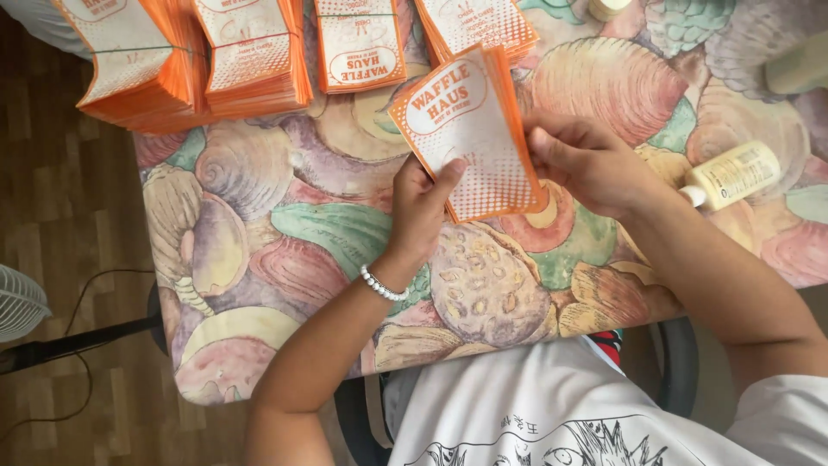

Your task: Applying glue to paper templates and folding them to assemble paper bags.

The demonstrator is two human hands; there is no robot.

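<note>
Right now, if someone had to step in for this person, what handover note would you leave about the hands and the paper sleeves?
Left hand: grips a small stack of orange-and-white paper sleeves from below, thumb on the front.
Right hand: pinches the stack's right edge, fingers behind it.
The stack is held above the shell-patterned tablecloth.
Done: four banded bundles lie along the far edge.
Left: the stack in hand carries no band that I can see.
A cream bottle lies to the right.

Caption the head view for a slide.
Both hands, left hand and right hand, hold orange-and-white paper bags above a shell-patterned table.
</note>
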